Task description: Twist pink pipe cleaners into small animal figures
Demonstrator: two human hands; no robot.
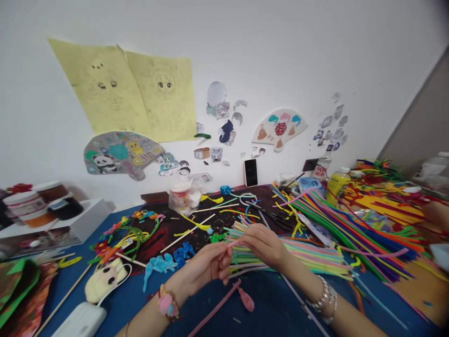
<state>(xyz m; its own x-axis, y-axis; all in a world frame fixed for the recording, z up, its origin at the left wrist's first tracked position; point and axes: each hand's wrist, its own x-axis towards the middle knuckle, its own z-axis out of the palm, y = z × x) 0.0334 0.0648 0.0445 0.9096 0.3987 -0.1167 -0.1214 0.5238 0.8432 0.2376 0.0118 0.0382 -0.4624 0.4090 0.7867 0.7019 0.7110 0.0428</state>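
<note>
My left hand (211, 264) and my right hand (261, 245) meet above the blue table, each pinching a short pink pipe cleaner (233, 244) between thumb and fingers. Much of it is hidden by the fingers. Under my hands lies a long pink pipe cleaner (219, 308), and beside it a small pink coiled piece (246, 300) with a rounded end. A bundle of pastel pipe cleaners (305, 255) spreads behind and to the right of my right hand. Blue fuzzy twisted shapes (159, 265) rest left of my left hand.
Darker coloured pipe cleaners (361, 229) lie at the right, near a yellow bottle (337, 182). Black-handled scissors (280, 220) are behind my hands. A phone (250, 172) leans on the wall. At left are a white power bank (82, 320), a plush pouch (103, 283) and paint jars (30, 208).
</note>
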